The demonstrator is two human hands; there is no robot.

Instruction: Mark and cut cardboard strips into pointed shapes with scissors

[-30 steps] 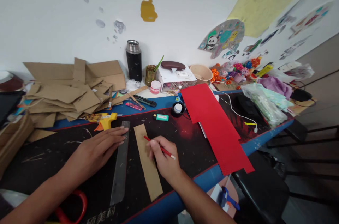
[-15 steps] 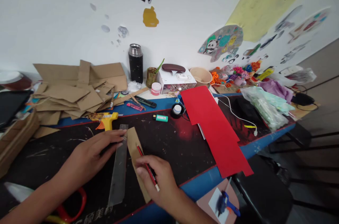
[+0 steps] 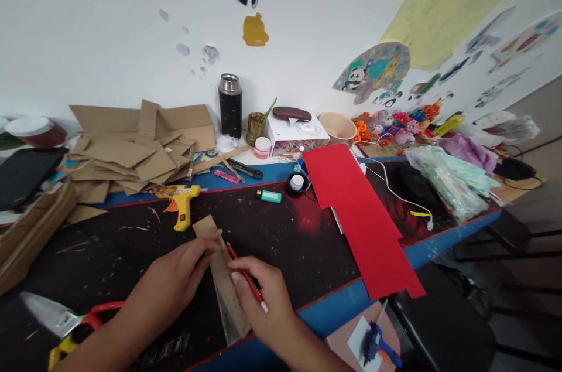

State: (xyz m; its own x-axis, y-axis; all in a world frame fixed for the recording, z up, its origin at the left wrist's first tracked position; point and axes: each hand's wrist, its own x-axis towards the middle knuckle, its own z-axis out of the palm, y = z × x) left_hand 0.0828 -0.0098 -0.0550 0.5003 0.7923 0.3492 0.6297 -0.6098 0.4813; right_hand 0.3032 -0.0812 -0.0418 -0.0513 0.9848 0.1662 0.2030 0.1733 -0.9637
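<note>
A narrow brown cardboard strip (image 3: 205, 226) lies on the dark mat, with a clear ruler (image 3: 232, 316) laid over it lengthwise. My left hand (image 3: 187, 266) presses on the ruler and strip near their upper part, fingertips together. In my right hand (image 3: 263, 290) is a red pencil (image 3: 246, 276), held along the strip's right edge with its tip pointing up and away. The lower end of the strip reaches the table's front edge beside my right hand.
Scissors (image 3: 65, 319) lie at the lower left. Behind my hands are a yellow glue gun (image 3: 182, 205), a green lighter (image 3: 268, 196) and piled cardboard (image 3: 118, 152). A large red sheet (image 3: 362, 219) lies to the right, overhanging the front edge. A black bottle (image 3: 230, 107) stands by the wall.
My left hand has moved right with the ruler, which now lies over the cardboard strip instead of beside it. The view has shifted slightly, showing more of the scissors.
</note>
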